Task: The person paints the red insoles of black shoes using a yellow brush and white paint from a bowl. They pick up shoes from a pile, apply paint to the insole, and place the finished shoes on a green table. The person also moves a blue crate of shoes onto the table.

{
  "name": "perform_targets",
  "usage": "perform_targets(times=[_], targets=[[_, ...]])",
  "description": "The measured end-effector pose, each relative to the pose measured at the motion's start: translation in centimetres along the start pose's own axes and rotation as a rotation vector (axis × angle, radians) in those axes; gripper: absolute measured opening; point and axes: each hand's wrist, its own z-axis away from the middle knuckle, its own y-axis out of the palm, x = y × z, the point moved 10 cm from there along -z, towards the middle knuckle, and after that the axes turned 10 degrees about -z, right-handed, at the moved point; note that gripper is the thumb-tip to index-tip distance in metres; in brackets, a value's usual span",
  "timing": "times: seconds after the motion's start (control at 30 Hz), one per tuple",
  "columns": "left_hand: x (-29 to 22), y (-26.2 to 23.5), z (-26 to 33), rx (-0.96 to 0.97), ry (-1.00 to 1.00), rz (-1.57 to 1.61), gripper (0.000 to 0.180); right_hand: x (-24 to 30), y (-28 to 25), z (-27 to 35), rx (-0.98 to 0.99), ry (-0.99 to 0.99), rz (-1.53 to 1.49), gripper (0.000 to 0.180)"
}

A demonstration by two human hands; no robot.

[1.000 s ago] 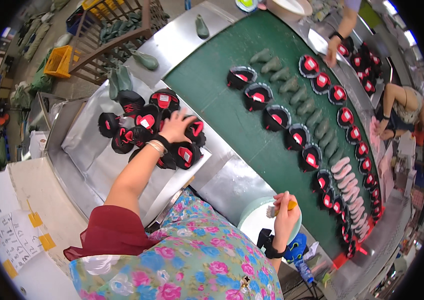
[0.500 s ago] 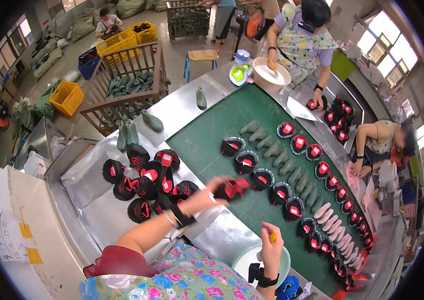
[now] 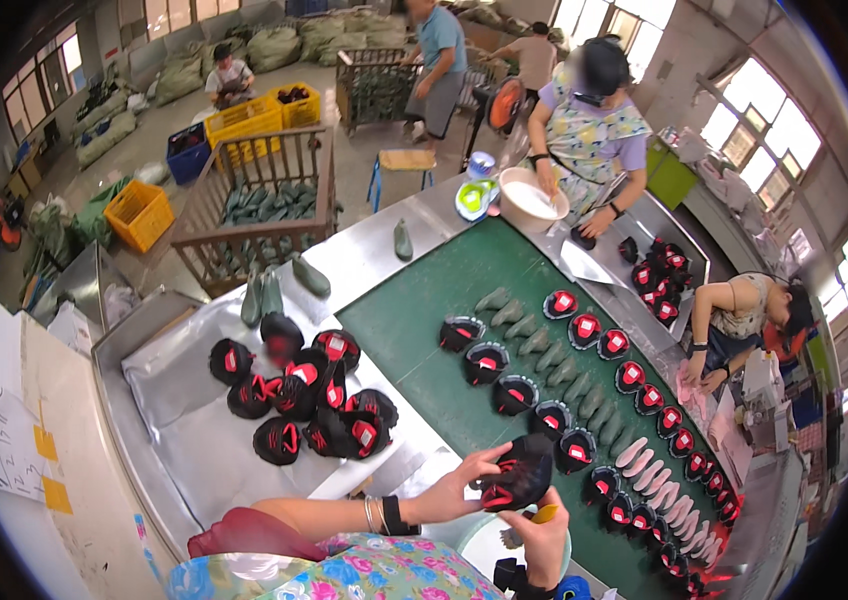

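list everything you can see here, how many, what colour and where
held upper: 1, black and red, in the left hand
brush: 1, yellow handle, in the right hand
bowl: 1, pale green, front centre
tray: 1, silver, left
tray uppers: about ten, black and red
belt: 1, green, centre
belt uppers: many, black and red, in rows
lasts: many, grey-green, mostly belt and crate
flat pieces: many, pink, belt
slatted crate: 1, brown, back left
yellow crates: at least 3, floor
stool: 1, wood-coloured top, back
fan: 1, orange, back
basin: 1, cream, far corner
co-workers: 5, varied clothing, back and right
own hands: 2, bare, front
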Motion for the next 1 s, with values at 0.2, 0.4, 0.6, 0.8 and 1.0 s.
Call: perform_targets(times=[0.2, 0.4, 0.6, 0.8, 1.0], targets=[[-0.8, 1.8, 0.6, 0.126, -0.141, 0.117, 0.075, -0.3, -0.3, 0.4, 0.066, -0.037, 0.205, 0.035], [-2.5, 1.9, 1.1, 0.416, -0.241, -0.030, 0.088, -0.2, 1.4, 1.6, 0.280, -0.106, 0.386, 0.034], [-3.7, 3.6, 2.1, 0.477, -0.125, -0.039, 0.084, -0.2, 0.7, 4.1, 0.339, 0.009, 0.353, 0.035], [-3.3, 5.7, 2.8, 0.567, -0.281, 0.088, 0.076, -2.2, -1.3, 6.4, 0.388, 0.005, 0.525, 0.033], [-0.2, 7.4, 9.4, 0.821, -0.601, 0.204, 0.062, -3.9, -11.5, 11.4, -0.299, 0.110, 0.147, 0.025]])
